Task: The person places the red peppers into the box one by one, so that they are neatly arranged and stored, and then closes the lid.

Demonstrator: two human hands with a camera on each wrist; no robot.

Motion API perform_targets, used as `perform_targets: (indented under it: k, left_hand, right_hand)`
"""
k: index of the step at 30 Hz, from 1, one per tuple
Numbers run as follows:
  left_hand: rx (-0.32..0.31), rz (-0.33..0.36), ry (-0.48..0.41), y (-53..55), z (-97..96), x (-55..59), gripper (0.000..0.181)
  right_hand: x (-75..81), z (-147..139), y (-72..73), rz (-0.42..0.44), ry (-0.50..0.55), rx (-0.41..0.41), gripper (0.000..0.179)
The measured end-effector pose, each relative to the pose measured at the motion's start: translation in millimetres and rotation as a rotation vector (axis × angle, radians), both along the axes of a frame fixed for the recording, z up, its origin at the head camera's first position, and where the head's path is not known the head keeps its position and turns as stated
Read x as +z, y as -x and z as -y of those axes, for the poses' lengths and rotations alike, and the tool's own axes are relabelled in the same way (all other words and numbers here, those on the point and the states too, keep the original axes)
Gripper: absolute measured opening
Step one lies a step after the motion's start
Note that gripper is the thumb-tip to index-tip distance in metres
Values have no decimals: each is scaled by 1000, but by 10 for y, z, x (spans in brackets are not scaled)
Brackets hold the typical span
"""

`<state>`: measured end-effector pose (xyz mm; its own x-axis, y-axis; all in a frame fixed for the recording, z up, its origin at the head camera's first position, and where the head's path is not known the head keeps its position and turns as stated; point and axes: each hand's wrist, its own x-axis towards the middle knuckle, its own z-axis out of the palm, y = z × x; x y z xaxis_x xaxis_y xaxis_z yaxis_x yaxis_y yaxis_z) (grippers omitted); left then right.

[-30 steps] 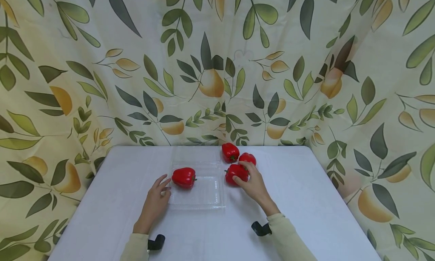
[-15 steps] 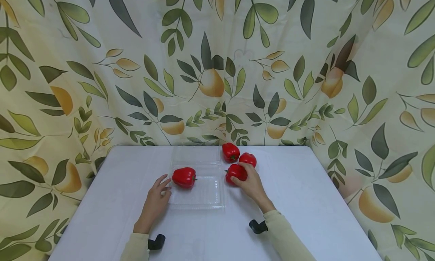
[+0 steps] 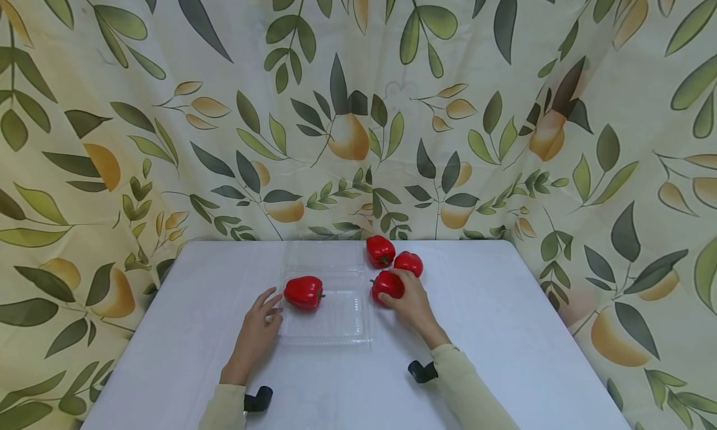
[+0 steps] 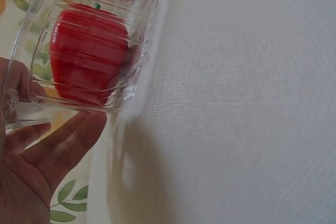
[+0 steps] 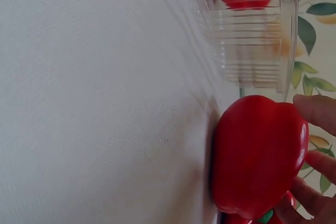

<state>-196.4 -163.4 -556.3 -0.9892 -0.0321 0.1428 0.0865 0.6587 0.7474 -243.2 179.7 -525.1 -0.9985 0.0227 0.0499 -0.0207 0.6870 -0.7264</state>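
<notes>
In the head view, a clear plastic clamshell container point(image 3: 336, 321) lies with its lid folded back. One red bell pepper point(image 3: 303, 293) lies in its left part. My left hand point(image 3: 259, 330) holds the container's left edge, and the left wrist view shows fingers point(image 4: 73, 142) against the wall and rim. Right of the container, my right hand point(image 3: 414, 300) grips another red bell pepper point(image 3: 386, 287) between thumb and fingers. This pepper point(image 5: 257, 153) appears close to the tabletop in the right wrist view; whether it touches the table I cannot tell.
Two more red bell peppers, one at the back point(image 3: 380, 251) and one beside it point(image 3: 409, 263), lie beyond the right hand. The white table point(image 3: 493, 318) ends at a leaf-patterned curtain point(image 3: 347, 187). Black camera mounts point(image 3: 422, 371) stick out from both wrists.
My right hand has shifted slightly left and closed more around the near pepper, whose position has barely changed. The left hand and the pepper in the container stay put.
</notes>
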Motion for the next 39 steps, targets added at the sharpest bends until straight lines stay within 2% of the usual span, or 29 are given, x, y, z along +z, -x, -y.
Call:
perform_targets:
  k: [7, 15, 21, 39]
  left_hand:
    - [-6, 15, 2, -9, 6, 18, 43]
    - [-18, -8, 1, -11, 3, 10, 42]
    - [-11, -4, -2, -6, 3, 6, 42]
    - [-17, -10, 6, 7, 16, 10, 42]
  right_hand:
    - [-35, 46, 7, 37, -5, -7, 88]
    - [-55, 37, -1, 31, -41, 7, 81]
    - [-48, 25, -13, 48, -24, -6, 79]
    - [150, -32, -92, 47, -5, -15, 85]
